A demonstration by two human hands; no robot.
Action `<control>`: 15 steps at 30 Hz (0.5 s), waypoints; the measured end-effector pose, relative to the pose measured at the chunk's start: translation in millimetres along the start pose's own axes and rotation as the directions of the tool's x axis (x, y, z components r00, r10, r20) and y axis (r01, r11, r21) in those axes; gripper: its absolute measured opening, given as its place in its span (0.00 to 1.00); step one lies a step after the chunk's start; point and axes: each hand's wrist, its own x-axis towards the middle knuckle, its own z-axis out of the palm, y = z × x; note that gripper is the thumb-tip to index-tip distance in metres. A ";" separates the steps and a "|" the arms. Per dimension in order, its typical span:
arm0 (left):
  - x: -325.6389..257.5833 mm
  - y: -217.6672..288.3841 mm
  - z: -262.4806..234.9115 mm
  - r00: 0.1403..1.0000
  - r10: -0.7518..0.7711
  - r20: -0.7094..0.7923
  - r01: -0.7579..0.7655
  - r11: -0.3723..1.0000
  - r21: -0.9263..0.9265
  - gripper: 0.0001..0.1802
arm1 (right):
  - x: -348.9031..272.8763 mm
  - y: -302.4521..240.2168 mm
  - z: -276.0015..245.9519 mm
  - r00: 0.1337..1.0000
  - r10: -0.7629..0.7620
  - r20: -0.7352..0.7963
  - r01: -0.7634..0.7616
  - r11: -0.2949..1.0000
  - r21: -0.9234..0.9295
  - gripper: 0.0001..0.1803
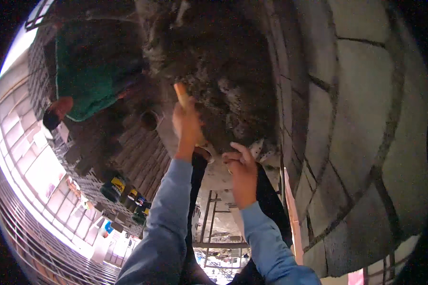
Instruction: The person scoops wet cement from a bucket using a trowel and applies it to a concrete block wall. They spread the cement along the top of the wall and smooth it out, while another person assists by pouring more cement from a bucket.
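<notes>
My left hand (pixel 185 124) is wrapped around a light wooden handle (pixel 181 94), whose top end sticks out above the fist toward the dark, rough ground (pixel 214 61). What the handle belongs to cannot be made out. Lower and to the right, my right hand (pixel 242 172) hovers apart from the left one, index finger stretched out and the other fingers loosely bent. No object shows clearly in it. Both forearms are in blue sleeves. Beneath the hands, between my dark-trousered legs, lies a pale surface (pixel 218 173).
A wall of large grey blocks (pixel 361 95) with dark joints curves along the right. At the left a person in a green top (pixel 88 76) bends over. Stacked bricks (pixel 140 149), a round opening (pixel 150 120) and a metal frame (pixel 221 245) are also around me.
</notes>
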 end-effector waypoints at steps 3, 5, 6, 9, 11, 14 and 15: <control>-24.9 3.1 -9.9 0.998 -0.015 -0.066 0.017 0.999 0.029 0.19 | 5.0 25.3 -6.0 0.990 -0.142 -0.005 0.143 0.989 0.046 0.25; -40.9 6.3 -10.1 0.993 -0.027 -0.112 0.033 0.998 0.055 0.18 | 9.0 38.9 -7.8 0.986 -0.166 -0.026 0.165 0.985 -0.045 0.25; -55.1 21.9 -7.5 0.991 -0.030 -0.129 0.040 0.996 0.074 0.18 | 8.2 39.8 -8.4 0.985 -0.167 -0.045 0.164 0.985 -0.058 0.25; -71.5 22.1 7.7 0.977 0.095 -0.192 -0.036 0.956 0.291 0.18 | 3.0 27.0 -3.7 0.983 -0.169 -0.077 0.168 0.986 -0.020 0.25; -71.6 -2.9 23.7 0.963 0.208 -0.170 -0.107 0.878 0.467 0.19 | 6.0 49.5 -9.7 0.969 -0.238 -0.064 0.235 0.971 -0.050 0.26; -51.9 -44.3 36.1 0.957 0.272 -0.105 -0.151 0.771 0.619 0.21 | 4.5 36.1 -9.0 0.981 -0.193 -0.019 0.193 0.981 -0.035 0.26; -51.5 -43.1 38.9 0.964 0.254 -0.078 -0.152 0.768 0.623 0.22 | 2.0 26.6 -8.4 0.988 -0.152 -0.019 0.152 0.988 -0.024 0.27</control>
